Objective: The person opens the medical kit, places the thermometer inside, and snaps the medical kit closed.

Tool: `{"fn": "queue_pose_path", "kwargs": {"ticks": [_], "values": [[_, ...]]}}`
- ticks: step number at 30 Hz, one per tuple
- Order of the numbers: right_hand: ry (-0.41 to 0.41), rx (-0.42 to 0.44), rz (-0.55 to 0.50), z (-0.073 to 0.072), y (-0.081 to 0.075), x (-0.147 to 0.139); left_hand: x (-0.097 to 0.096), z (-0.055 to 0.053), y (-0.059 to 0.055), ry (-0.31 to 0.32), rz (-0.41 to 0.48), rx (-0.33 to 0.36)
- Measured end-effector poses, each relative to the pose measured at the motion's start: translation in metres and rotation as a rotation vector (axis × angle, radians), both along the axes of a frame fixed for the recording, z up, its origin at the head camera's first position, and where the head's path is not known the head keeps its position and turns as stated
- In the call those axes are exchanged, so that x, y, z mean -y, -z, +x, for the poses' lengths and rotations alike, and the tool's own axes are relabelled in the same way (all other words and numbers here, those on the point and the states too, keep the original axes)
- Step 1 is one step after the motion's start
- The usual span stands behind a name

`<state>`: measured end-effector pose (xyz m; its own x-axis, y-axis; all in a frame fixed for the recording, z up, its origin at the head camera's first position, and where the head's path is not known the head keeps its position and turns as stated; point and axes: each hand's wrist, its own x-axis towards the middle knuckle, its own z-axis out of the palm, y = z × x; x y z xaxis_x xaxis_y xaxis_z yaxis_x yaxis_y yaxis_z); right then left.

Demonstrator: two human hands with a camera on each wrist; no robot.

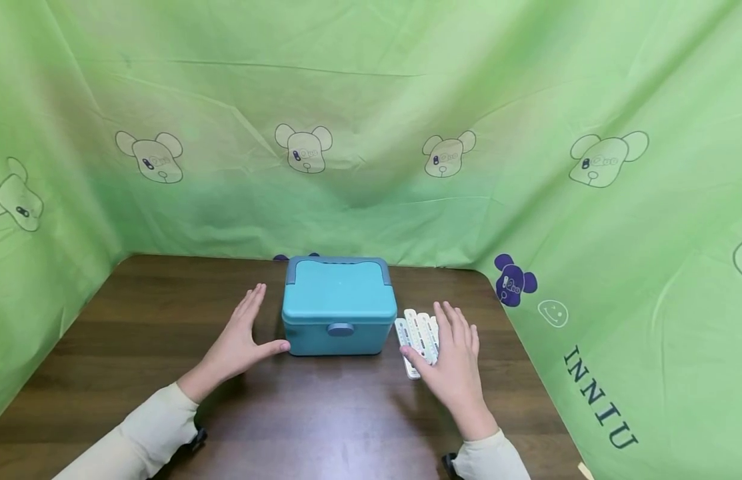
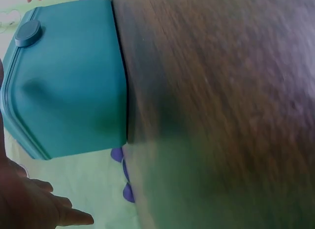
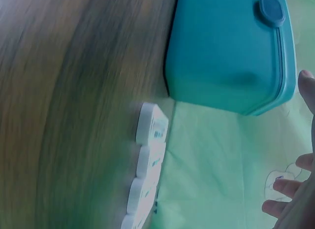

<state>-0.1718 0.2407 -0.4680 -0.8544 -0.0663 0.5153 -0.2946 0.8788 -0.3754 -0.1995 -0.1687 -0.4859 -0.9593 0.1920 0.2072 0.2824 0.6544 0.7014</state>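
Note:
A teal lidded box (image 1: 339,300) with a blue-grey handle and an oval front latch (image 1: 341,329) stands closed on the table. My left hand (image 1: 235,340) is at its left side, fingers straight and thumb tip right by the lower front corner. To the right of the box lie several flat white strips (image 1: 414,343) with small printed marks, side by side. Over them hovers my right hand (image 1: 457,363), fingers extended and thumb spread, hiding part of the strips. In the right wrist view the strips (image 3: 143,175) show as thick white pieces near the box (image 3: 226,51). Neither hand holds anything.
The dark wooden table (image 1: 323,420) is bounded at the back and sides by a green curtain (image 1: 359,220) printed with bear heads. The box stands near the table's back edge, close to the curtain.

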Motion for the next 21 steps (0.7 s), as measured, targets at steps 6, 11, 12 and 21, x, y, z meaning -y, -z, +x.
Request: {"fn": "queue_pose_path", "kwargs": {"ticks": [6, 11, 12, 21], "values": [[0.007, 0.008, -0.044, 0.005, -0.002, 0.013, -0.008, 0.001, 0.0, -0.028, 0.067, 0.025], [0.005, -0.02, -0.067, 0.008, -0.002, 0.023, -0.015, 0.0, 0.001, -0.035, 0.111, 0.029], [0.006, -0.029, -0.073, 0.009, -0.002, 0.025, -0.017, 0.0, 0.001, -0.033, 0.119, 0.028], [0.016, -0.091, -0.132, 0.016, -0.004, 0.051, -0.026, 0.002, 0.004, -0.037, 0.162, 0.011]]}}
